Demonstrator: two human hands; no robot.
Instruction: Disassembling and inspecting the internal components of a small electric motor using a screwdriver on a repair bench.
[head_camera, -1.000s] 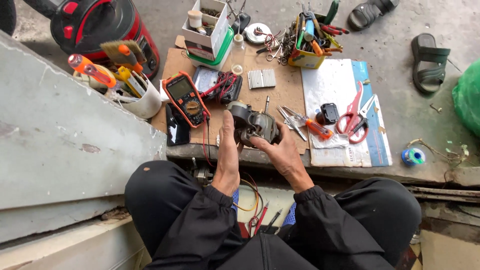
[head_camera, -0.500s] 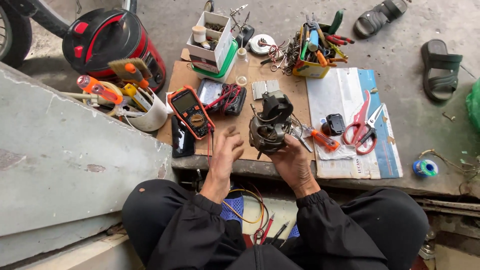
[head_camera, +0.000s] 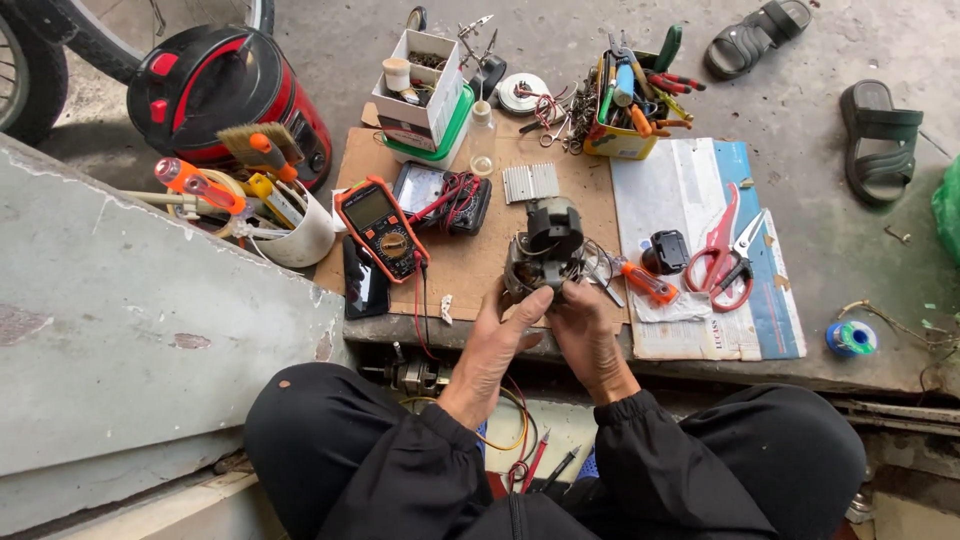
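A small dark metal electric motor with a black top part is held upright over the front edge of a brown board. My left hand grips its lower left side, thumb across the front. My right hand holds its lower right side, fingers curled under it. Thin wires trail from the motor toward an orange-handled screwdriver just to its right. An orange multimeter lies to the left, its red and black leads running down past my left wrist.
Red-handled scissors and a black plug lie on paper at right. A yellow tin of tools, a white box, a white cup of brushes and a red-black vacuum stand behind. Sandals lie at far right. A grey slab borders the left.
My left hand, loose beside the motor half a second ago, has closed on its side. The motor has been turned upright in both hands, and the view has shifted slightly.
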